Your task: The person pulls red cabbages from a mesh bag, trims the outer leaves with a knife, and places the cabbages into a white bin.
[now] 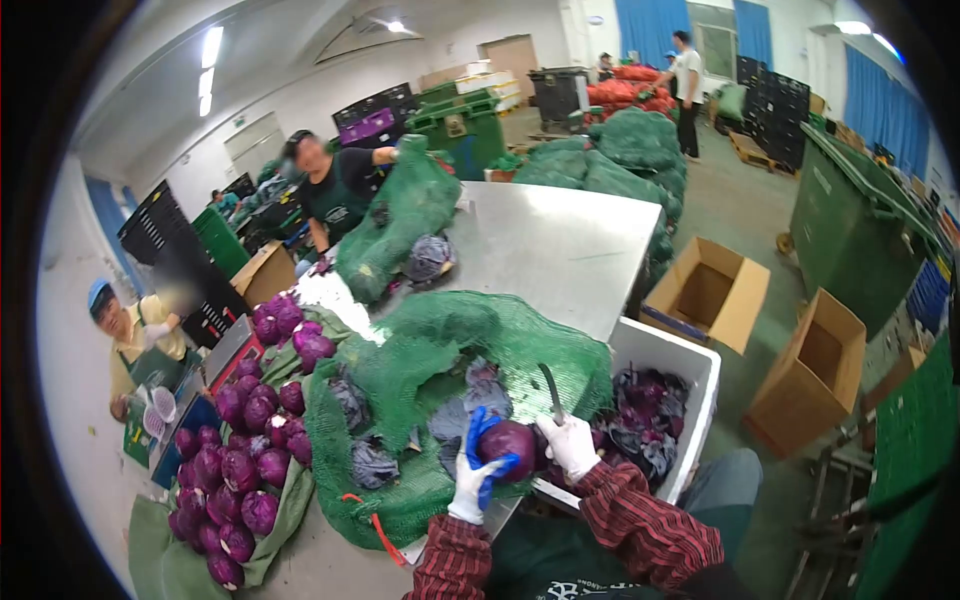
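My left hand [474, 478], in a white glove with blue coating, is wrapped round a round red cabbage [510, 449] from its left side. In my white-gloved right hand [570, 447] is a knife [551, 388], its blade pointing up, just right of the cabbage. Beneath and behind lies a green mesh sack [430, 322], spread over the metal table [540, 225]. Several cabbages with dull outer leaves [373, 463] rest on or in the mesh. Beside my right hand, a white foam box [702, 425] holds loose purple leaves [645, 420].
Peeled red cabbages [240, 470] are heaped at the left on green cloth. Across the table a co-worker [340, 185] handles another green sack [405, 220]; a second person [150, 340] stands at far left. Cardboard boxes [815, 370] and a green bin [855, 220] are at right.
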A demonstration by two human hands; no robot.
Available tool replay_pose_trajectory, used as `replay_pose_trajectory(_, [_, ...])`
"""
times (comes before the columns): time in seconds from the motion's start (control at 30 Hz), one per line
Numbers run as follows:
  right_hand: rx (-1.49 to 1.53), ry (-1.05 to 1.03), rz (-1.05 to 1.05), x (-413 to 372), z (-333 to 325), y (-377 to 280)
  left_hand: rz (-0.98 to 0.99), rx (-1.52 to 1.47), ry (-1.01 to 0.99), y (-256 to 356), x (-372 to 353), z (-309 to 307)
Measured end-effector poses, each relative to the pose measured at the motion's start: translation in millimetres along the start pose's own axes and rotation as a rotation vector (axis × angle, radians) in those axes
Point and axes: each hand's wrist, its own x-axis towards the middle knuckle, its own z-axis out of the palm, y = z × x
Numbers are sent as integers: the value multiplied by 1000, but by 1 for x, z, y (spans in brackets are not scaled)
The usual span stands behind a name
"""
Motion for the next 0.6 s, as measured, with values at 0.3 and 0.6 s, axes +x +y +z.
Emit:
replay_pose_trajectory(0.3, [613, 273, 401, -5, -79, -15, -116, -865, 200, 9, 1, 9])
replay_pose_trajectory(0.6, [295, -179, 130, -30, -39, -48, -349, -1334, 62, -2, -23, 17])
